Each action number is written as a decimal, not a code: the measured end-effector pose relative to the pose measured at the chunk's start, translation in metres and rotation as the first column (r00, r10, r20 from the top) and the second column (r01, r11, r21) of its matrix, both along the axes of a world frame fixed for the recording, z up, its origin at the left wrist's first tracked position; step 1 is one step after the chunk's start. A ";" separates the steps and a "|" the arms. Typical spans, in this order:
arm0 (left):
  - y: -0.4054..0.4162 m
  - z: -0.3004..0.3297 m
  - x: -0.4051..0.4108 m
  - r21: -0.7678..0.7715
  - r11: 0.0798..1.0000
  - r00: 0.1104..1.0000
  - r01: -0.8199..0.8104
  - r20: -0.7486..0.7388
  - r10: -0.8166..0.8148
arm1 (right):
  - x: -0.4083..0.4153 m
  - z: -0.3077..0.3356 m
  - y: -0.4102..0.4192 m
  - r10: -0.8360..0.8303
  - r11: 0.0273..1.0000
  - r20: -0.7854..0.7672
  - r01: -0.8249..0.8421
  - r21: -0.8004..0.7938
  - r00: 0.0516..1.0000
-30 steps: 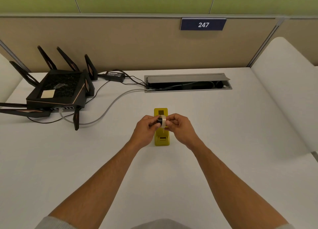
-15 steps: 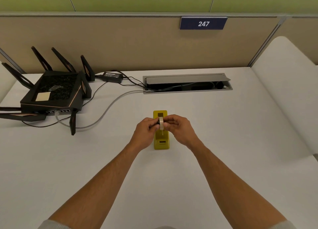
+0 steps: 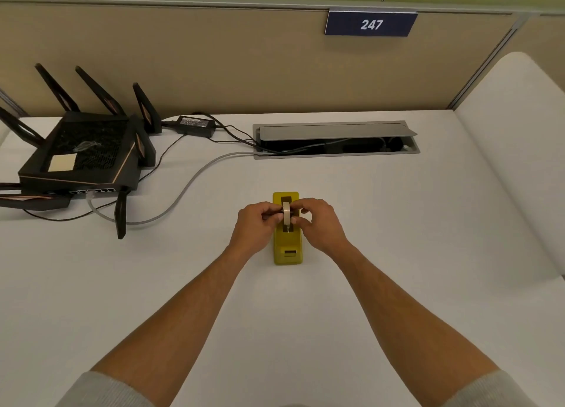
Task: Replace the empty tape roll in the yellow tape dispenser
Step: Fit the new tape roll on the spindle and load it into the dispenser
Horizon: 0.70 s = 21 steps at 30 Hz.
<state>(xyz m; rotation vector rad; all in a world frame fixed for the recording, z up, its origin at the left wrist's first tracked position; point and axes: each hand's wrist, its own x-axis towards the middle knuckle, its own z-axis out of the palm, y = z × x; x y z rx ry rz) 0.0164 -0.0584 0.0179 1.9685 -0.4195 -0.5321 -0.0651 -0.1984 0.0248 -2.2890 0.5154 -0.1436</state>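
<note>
The yellow tape dispenser (image 3: 287, 250) stands on the white desk (image 3: 397, 223), its long axis pointing away from me. Over its middle slot I hold a pale tape roll (image 3: 286, 213) upright on edge, with a dark hub partly hidden at its sides. My left hand (image 3: 256, 226) pinches the roll from the left. My right hand (image 3: 318, 225) pinches it from the right. Whether the roll rests in the slot or hangs just above it is hidden by my fingers.
A black router (image 3: 79, 155) with several antennas sits at the left, with a power brick (image 3: 195, 124) and cables (image 3: 183, 192) trailing to an open cable tray (image 3: 336, 140) in the desk. A beige partition with a "247" sign (image 3: 371, 24) closes the back.
The roll has turned from showing its dark hub face to standing edge-on and has come down closer to the dispenser's slot. Both hands kept their grip.
</note>
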 end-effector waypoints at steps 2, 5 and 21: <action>-0.001 0.000 -0.001 0.002 1.000 1.000 0.001 -0.002 -0.001 | 0.001 -0.004 0.000 -0.001 0.999 0.003 0.001 -0.051 1.000; -0.003 0.000 -0.001 0.025 1.000 0.999 0.016 0.044 -0.017 | 0.003 -0.007 -0.001 -0.006 0.995 0.007 0.007 -0.100 1.000; -0.009 0.003 0.001 0.126 0.991 0.983 0.034 0.173 -0.056 | 0.014 -0.017 -0.005 0.024 0.987 -0.004 -0.025 -0.158 1.000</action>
